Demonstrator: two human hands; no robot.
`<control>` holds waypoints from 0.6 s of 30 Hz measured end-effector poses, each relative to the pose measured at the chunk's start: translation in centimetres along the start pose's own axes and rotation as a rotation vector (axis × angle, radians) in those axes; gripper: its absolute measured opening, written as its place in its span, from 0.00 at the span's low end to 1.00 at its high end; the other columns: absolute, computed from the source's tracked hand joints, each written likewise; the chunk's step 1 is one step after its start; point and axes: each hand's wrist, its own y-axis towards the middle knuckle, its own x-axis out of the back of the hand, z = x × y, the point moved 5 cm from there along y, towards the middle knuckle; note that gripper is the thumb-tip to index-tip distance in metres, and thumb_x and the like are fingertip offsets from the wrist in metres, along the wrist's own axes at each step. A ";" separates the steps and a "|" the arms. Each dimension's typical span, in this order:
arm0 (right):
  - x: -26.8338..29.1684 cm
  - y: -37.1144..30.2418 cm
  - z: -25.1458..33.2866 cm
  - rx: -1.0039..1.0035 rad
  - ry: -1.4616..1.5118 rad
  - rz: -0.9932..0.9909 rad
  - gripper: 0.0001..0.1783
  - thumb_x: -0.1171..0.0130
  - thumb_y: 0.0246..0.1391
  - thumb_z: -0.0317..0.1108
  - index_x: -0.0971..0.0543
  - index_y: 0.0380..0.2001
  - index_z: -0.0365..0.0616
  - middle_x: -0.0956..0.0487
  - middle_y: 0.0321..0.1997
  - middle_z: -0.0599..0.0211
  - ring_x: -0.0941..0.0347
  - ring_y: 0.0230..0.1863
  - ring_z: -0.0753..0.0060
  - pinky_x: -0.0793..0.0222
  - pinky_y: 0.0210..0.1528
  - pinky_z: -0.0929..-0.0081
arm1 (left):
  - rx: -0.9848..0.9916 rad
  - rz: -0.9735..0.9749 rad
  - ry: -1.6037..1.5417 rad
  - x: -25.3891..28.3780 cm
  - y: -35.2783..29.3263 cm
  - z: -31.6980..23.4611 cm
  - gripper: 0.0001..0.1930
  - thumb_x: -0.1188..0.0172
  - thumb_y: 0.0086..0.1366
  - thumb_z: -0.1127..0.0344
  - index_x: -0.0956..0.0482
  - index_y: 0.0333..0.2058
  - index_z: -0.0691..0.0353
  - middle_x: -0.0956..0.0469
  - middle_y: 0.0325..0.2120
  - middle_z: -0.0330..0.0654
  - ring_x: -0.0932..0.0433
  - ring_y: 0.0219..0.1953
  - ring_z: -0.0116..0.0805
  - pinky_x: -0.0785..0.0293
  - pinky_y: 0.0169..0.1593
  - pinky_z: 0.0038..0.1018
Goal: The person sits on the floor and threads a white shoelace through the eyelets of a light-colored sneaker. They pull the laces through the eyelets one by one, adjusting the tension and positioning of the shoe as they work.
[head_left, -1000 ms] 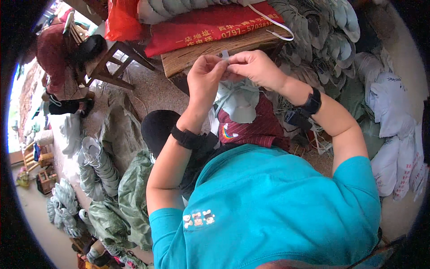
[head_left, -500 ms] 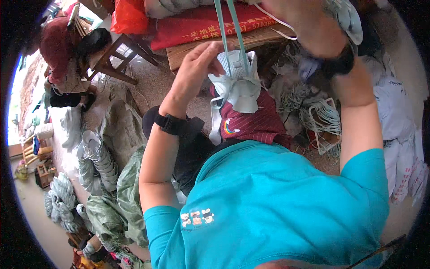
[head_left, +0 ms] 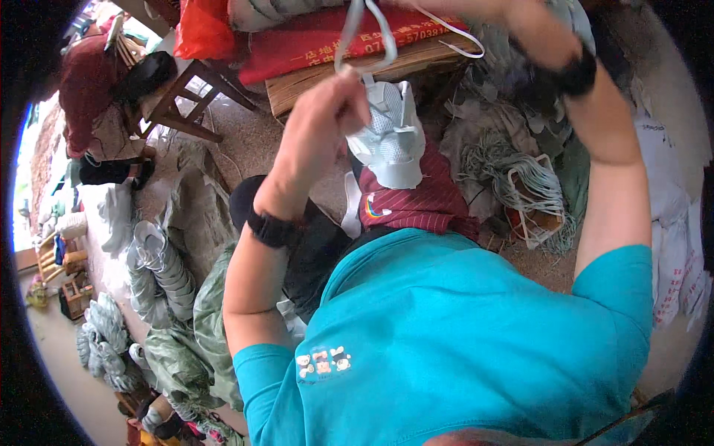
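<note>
Lace [head_left: 390,50] strands ran straight half a second ago; now they bow. Left hand [head_left: 323,119] curled, right hand [head_left: 476,7] blurred at top edge; we can't make out either grip. Upper [head_left: 387,137] on maroon cloth [head_left: 439,195], long axis running away from us, flap [head_left: 398,177] end nearest.

Workshop, small and crowded, its contents pointing to shoe parts. I am working over one pale shoe upper [head_left: 396,171], a rough wooden tabletop [head_left: 297,89] standing before me. Stock is surrounding me: nested stack of uppers [head_left: 175,286], standing at left; grey-green bundle [head_left: 108,342], lying farther left; hank of pale cords [head_left: 528,186], trailing at right; green sacks [head_left: 216,320], slumping at left; white sacks [head_left: 673,253], bulging at right. Furniture: wooden stool [head_left: 186,125]. Another person [head_left: 89,89], in dark red, is occupying the far left.
</note>
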 end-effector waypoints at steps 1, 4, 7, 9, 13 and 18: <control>-4.5 -1.3 0.7 0.124 -0.032 0.122 0.10 0.44 0.54 0.34 0.19 0.35 0.40 0.19 0.33 0.61 0.22 0.30 0.71 0.26 0.35 0.73 | -0.018 -0.046 -0.073 0.8 1.1 0.0 0.23 0.57 0.73 0.53 0.27 0.23 0.62 0.38 0.14 0.31 0.43 0.18 0.20 0.47 0.24 0.20; -11.8 -6.4 2.4 -0.068 0.213 0.315 0.09 0.43 0.50 0.34 0.18 0.31 0.41 0.19 0.28 0.55 0.20 0.29 0.58 0.27 0.34 0.63 | -0.032 -0.060 -0.255 1.0 2.9 1.6 0.23 0.57 0.73 0.53 0.27 0.23 0.63 0.40 0.14 0.30 0.46 0.17 0.20 0.49 0.24 0.21; -15.9 -8.1 3.1 -0.135 0.052 0.261 0.09 0.42 0.49 0.38 0.22 0.31 0.45 0.21 0.28 0.56 0.22 0.33 0.49 0.28 0.36 0.55 | -0.005 -0.098 -0.231 1.0 3.4 2.8 0.23 0.56 0.73 0.54 0.26 0.23 0.64 0.40 0.13 0.30 0.45 0.17 0.20 0.49 0.24 0.21; -17.4 -8.3 3.1 -0.164 0.035 0.264 0.09 0.43 0.49 0.38 0.23 0.30 0.46 0.21 0.28 0.57 0.22 0.33 0.49 0.28 0.36 0.55 | -0.035 -0.120 -0.178 0.8 3.4 3.0 0.23 0.55 0.72 0.54 0.26 0.23 0.64 0.40 0.13 0.30 0.45 0.17 0.20 0.49 0.24 0.21; -20.4 -8.6 3.6 -0.180 -0.040 0.339 0.09 0.44 0.48 0.38 0.24 0.30 0.44 0.20 0.29 0.56 0.22 0.32 0.48 0.27 0.35 0.54 | 0.037 -0.145 -0.099 0.5 2.9 2.7 0.23 0.59 0.74 0.56 0.33 0.20 0.59 0.43 0.13 0.30 0.48 0.17 0.22 0.52 0.23 0.23; -21.9 -10.3 5.5 -0.130 0.056 0.122 0.08 0.43 0.51 0.35 0.26 0.32 0.43 0.22 0.27 0.56 0.23 0.30 0.52 0.28 0.32 0.56 | -0.064 -0.159 -0.264 -1.1 1.4 0.0 0.23 0.60 0.73 0.57 0.34 0.18 0.59 0.42 0.14 0.32 0.47 0.17 0.22 0.51 0.23 0.23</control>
